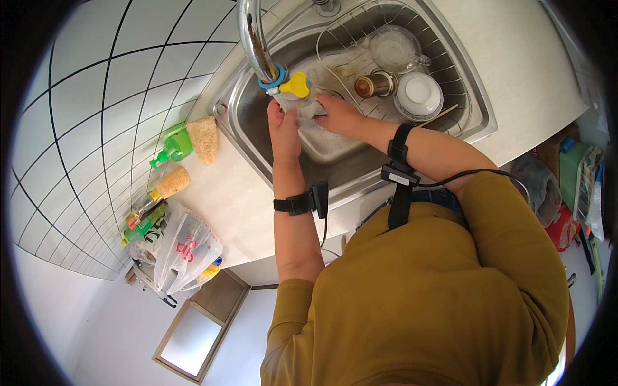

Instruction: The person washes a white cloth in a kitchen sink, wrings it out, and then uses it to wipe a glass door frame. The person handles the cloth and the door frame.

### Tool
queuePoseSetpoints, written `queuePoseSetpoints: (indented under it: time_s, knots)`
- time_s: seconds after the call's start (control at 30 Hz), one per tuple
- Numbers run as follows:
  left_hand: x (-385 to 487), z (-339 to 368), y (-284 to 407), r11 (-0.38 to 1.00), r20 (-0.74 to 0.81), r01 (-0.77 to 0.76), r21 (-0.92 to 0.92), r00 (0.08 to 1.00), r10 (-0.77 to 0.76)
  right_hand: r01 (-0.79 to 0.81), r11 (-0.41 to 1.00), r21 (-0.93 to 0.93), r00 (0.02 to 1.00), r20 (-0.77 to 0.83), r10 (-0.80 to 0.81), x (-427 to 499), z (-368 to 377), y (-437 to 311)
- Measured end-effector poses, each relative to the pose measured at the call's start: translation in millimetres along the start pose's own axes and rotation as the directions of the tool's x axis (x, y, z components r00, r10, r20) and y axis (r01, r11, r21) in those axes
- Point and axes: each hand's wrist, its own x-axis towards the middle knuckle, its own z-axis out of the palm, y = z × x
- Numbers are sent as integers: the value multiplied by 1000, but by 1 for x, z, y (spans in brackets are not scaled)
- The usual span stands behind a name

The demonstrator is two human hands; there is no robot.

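Both my hands are in a stainless steel sink, under a chrome faucet with a yellow-and-blue nozzle fitting. My left hand grips the left side of a clear, glass-like item. On its right side, the fingers of my right hand hold the same item. The nozzle partly covers it, so its full shape is hidden. A wire rack stands in the sink to the right, holding a clear glass vessel with a handle, a brown metallic cup and an upturned white bowl.
A thin wooden stick leans by the bowl. Along the tiled wall are a green pump bottle, a loofah piece, another loofah piece and a plastic bag. Several packed items, including a green box, sit at the right.
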Motion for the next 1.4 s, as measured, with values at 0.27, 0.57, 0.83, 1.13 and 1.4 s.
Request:
queuePoseSetpoints:
  time_s: [0.27,0.57,0.83,1.13,1.4]
  knots:
    - [-3,-3,9,996,25,2,-94,1000,0,-41,954,-298,972,-235,-32,12,12,5]
    - [4,-26,1,984,-146,178,-12,973,-178,-67,970,233,957,-260,128,19,9,7]
    - [6,9,-33,534,330,506,-677,858,-394,64,992,-105,927,-363,-98,5,12,-16]
    - [28,-6,-78,622,190,415,-664,898,-397,369,897,-245,894,-170,-414,-16,9,-34]
    - [32,7,-94,709,170,314,-631,948,-269,151,785,-601,970,-61,-234,19,9,-15]
